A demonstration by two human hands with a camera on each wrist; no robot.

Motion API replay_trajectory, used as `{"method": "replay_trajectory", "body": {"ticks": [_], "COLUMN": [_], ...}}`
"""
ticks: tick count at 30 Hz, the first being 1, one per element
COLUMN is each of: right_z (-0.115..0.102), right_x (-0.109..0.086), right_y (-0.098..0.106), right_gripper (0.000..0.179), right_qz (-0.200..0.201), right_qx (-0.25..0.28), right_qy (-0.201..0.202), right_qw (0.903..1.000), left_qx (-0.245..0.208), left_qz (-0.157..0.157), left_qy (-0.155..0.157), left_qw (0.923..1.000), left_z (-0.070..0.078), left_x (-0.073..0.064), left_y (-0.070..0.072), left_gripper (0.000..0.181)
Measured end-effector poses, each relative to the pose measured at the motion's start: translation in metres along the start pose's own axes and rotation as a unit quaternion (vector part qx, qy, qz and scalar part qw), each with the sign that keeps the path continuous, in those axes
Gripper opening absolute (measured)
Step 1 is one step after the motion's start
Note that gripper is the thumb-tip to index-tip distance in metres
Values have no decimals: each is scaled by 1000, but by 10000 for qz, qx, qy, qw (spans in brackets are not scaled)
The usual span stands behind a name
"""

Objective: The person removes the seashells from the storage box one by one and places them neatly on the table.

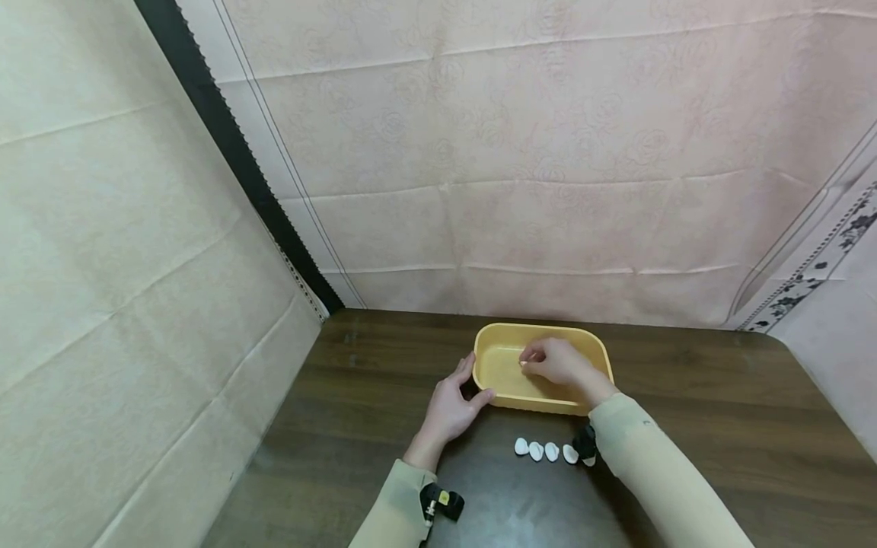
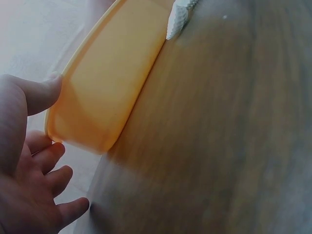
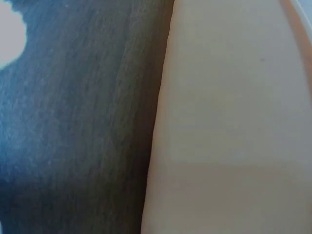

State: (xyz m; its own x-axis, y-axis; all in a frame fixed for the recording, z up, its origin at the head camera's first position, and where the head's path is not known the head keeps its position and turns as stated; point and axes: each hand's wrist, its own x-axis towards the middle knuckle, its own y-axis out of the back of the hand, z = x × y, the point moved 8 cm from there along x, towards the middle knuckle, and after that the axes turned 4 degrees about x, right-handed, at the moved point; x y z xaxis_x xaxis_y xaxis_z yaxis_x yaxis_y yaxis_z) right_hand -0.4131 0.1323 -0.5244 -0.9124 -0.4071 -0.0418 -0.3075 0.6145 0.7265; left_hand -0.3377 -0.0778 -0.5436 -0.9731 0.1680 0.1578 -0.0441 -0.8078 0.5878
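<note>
A yellow plastic basin (image 1: 507,403) stands on the table, its near outer wall large in the left wrist view. At its near left corner, my left hand (image 1: 452,407) holds it, thumb on the near side and fingers along the left end. My right hand (image 1: 562,364) reaches inside over the basin floor, thumb and fingertips together on a small white bit, mostly hidden. In front of the basin several white shell-like pieces (image 1: 551,451) lie in a row; the rightmost is partly covered by the right wrist camera. Ridged texture shows on one white piece (image 2: 177,22).
The brown wood-grain table (image 1: 356,426) ends close behind the basin. Pale patterned cloth (image 1: 548,152) hangs at the back and on the left. A black strip (image 1: 226,144) runs down the left corner. In the right wrist view the basin's pale wall (image 3: 229,112) fills the right half.
</note>
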Motion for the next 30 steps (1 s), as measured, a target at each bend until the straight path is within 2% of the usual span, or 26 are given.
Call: {"method": "replay_trajectory", "body": {"ticks": [12,15,19,22,30], "right_z": [3,0,-3,-3,-3], "right_x": [-3,-3,-2,-1,-1], "right_y": [-5,-7,-10,-11,-8], "right_gripper": [22,21,12,6,12], "right_qz": [-247,-303,-244,-151,-26], "right_qx": [126,113,83,73,160], "right_qy": [-162,4,140,81,-95], "right_qw": [9995,9995,9996,9998,9998], "left_qx": [26,31,16,12,-95], "left_qz": [-8,-11,-26,-24,-51], "left_qy": [1,-15,3,0,68], "left_qw": [10000,10000,10000,10000,9999], "left_z": [-1,-1,0,0,2], "left_x": [0,0,0,-1,-2], "left_y": [-1,-1,0,0,1], "left_gripper": [77,77,77,77,76]}}
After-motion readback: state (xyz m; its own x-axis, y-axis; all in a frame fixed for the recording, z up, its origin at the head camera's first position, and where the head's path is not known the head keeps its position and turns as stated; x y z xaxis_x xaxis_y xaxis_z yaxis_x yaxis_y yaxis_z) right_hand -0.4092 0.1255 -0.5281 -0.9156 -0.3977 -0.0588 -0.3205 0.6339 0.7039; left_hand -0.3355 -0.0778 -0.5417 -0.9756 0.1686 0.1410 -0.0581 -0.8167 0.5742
